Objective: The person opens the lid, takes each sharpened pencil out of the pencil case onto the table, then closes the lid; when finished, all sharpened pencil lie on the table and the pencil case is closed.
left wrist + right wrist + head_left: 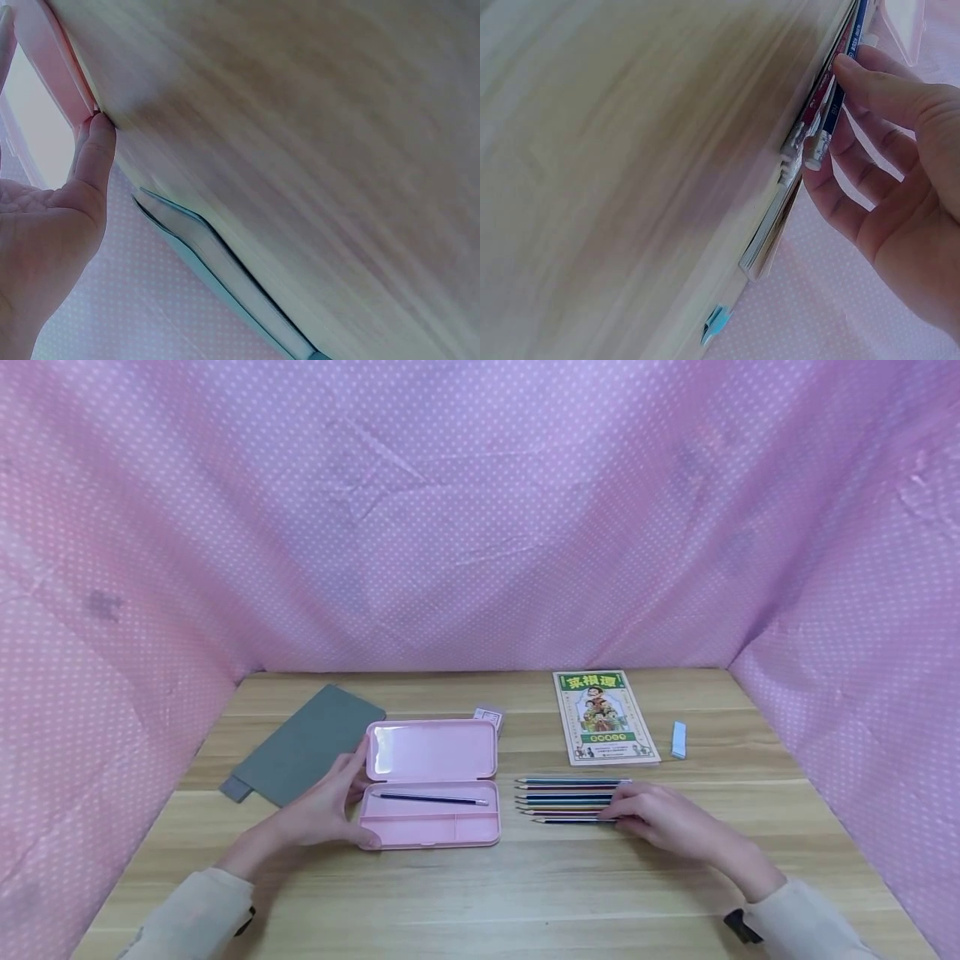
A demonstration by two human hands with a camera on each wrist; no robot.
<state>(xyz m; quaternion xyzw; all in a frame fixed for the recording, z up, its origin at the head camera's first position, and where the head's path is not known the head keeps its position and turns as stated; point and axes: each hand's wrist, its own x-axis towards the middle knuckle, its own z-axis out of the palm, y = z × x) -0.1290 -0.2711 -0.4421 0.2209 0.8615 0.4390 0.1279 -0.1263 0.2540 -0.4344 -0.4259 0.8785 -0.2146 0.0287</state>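
Note:
An open pink pencil case (431, 752) lies mid-table with one dark pencil (431, 797) in its upper tray. My left hand (347, 795) grips the case's left end, thumb at the front corner and fingers by the hinge. In the left wrist view the thumb (94, 154) presses the pink case edge (64, 67). To the right of the case lies a row of several coloured pencils (566, 799). My right hand (626, 806) is at their right ends. In the right wrist view this right hand (847, 112) pinches the nearest blue pencil (849, 60) between thumb and fingers.
A grey notebook (307, 743) lies at the left, beyond my left hand. A printed booklet (603, 717) and a pale blue eraser (678, 739) lie at the back right. A small box (489, 717) sits behind the case. Pink dotted cloth walls three sides of the wooden table (525, 893).

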